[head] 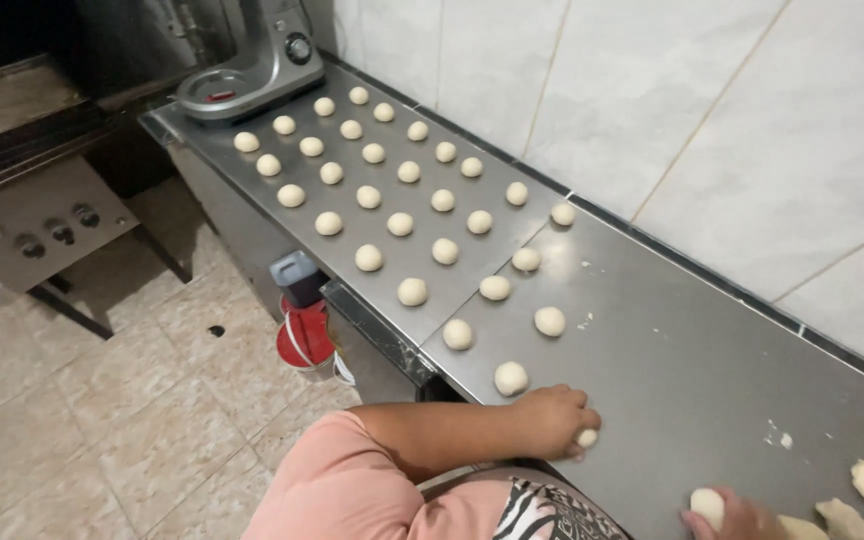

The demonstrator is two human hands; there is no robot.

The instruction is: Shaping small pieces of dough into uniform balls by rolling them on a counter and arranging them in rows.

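While dough balls point(400, 224) line the steel counter point(692, 370), left hand point(552, 418) presses one.

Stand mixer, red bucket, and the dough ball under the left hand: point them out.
stand mixer point(252, 60), head view, on its grey base.
red bucket point(304, 340), head view, on its red side.
dough ball point(587, 437), head view, on the part showing under the left hand point(552, 418).
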